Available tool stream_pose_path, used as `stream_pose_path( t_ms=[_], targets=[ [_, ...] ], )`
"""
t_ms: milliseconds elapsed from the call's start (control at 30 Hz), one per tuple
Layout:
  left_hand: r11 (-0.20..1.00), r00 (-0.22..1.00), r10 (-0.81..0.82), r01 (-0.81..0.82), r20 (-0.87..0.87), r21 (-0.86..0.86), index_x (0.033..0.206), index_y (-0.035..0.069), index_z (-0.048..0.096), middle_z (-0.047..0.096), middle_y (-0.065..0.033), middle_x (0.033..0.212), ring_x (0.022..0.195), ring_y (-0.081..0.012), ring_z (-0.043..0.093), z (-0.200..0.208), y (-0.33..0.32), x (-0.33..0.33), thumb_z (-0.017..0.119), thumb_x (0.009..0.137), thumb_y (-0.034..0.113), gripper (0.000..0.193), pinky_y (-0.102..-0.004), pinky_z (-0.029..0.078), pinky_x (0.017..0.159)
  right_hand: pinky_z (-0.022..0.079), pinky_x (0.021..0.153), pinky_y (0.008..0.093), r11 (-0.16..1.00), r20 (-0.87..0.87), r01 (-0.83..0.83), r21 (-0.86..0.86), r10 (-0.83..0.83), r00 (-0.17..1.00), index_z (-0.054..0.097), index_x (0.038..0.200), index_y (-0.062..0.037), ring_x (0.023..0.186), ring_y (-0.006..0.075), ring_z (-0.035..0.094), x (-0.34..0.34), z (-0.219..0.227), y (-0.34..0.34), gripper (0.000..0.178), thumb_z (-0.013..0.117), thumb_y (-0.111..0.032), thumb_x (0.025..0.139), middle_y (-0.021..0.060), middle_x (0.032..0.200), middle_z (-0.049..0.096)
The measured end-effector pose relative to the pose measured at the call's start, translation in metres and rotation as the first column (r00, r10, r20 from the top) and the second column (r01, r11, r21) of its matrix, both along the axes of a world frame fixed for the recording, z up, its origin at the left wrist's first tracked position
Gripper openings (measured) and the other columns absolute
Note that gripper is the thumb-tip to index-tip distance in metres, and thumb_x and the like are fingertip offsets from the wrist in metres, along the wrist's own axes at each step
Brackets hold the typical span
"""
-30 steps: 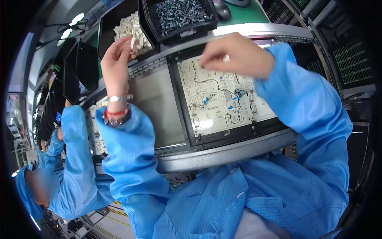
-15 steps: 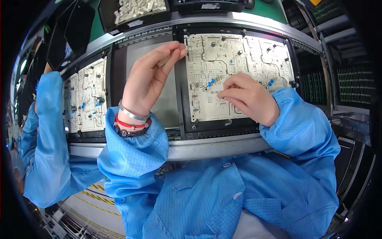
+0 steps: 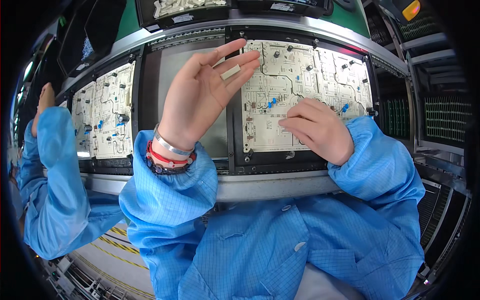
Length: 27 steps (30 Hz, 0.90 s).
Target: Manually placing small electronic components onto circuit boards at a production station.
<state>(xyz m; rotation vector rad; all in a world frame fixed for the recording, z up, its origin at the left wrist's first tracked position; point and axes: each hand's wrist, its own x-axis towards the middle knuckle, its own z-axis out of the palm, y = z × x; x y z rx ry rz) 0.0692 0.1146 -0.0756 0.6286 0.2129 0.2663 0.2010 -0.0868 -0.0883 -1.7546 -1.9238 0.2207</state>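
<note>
My left hand (image 3: 200, 92) is turned palm up, its fingers stretched out over the left edge of a pale circuit board (image 3: 260, 135). A small white block-shaped component (image 3: 230, 73) rests across those fingers. Low over the middle of the same board, my right hand (image 3: 320, 127) has its thumb and fingertips drawn together in a pinch; what they hold, if anything, is hidden. Blue disc-shaped parts (image 3: 272, 103) and black cylindrical capacitors stand on the board, which sits in a black frame (image 3: 233, 115).
A black bin of white block-shaped parts (image 3: 185, 5) stands beyond the rail. To the left lies another populated board (image 3: 112, 110), with a co-worker's blue sleeve (image 3: 62, 165) and hand near it. A metal rail (image 3: 270, 187) runs along the front; racks (image 3: 445, 117) stand at right.
My left hand has opened out and turned palm up, showing the white component. My right hand stays pinched over the board. The co-worker's hand has moved away from the black bin at left.
</note>
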Motion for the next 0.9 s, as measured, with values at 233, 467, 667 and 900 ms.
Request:
stream_pose_path(
  t_ms=[233,467,667,900],
  targets=[
    [0.996,0.997,-0.068,0.070,0.027,-0.063,0.138,-0.009,0.022,0.032,-0.0316,0.137,0.130,-0.0361,0.033,0.004,-0.015,0.006,0.034,0.096,0.029,0.058,-0.0408,0.027,0.111,0.046,0.073,0.0354,0.989,-0.046,0.060,0.137,-0.054,0.998,0.063,0.104,-0.0043,0.084,0.0274,0.055,0.005,0.039,0.030,0.031,0.067,-0.003,0.073,0.0095,0.093,0.060],
    [0.979,0.972,-0.202,0.205,0.117,-0.010,0.143,-0.003,0.015,0.037,-0.0214,0.136,0.126,-0.0291,0.039,0.002,-0.027,0.004,0.031,0.097,0.041,0.065,-0.0397,0.026,0.108,0.044,0.077,0.0348,0.943,0.106,-0.038,0.329,0.003,0.994,0.065,0.092,-0.0055,0.086,0.0251,0.055,0.014,0.034,0.054,0.021,0.068,-0.005,0.072,0.0060,0.092,0.059],
    [0.953,0.983,-0.180,0.167,0.027,0.253,0.139,-0.004,0.026,0.044,-0.0200,0.132,0.120,-0.0256,0.048,0.001,-0.029,0.006,0.043,0.096,0.031,0.058,-0.0374,0.036,0.104,0.044,0.076,0.0345,0.930,0.020,-0.037,0.366,0.032,0.999,0.065,0.088,-0.0055,0.082,0.0250,0.056,0.029,0.038,0.053,0.019,0.070,-0.003,0.070,0.0057,0.085,0.061],
    [0.932,0.998,-0.006,0.029,-0.063,0.360,0.121,-0.005,0.051,0.062,-0.0148,0.112,0.102,-0.0189,0.061,-0.003,-0.029,0.008,0.064,0.083,0.000,0.041,-0.0286,0.047,0.091,0.044,0.075,0.0346,0.914,0.038,-0.069,0.400,0.058,0.998,0.066,0.087,-0.0051,0.082,0.0244,0.057,0.038,0.040,0.058,0.018,0.070,-0.003,0.070,0.0057,0.085,0.062]
  ],
)
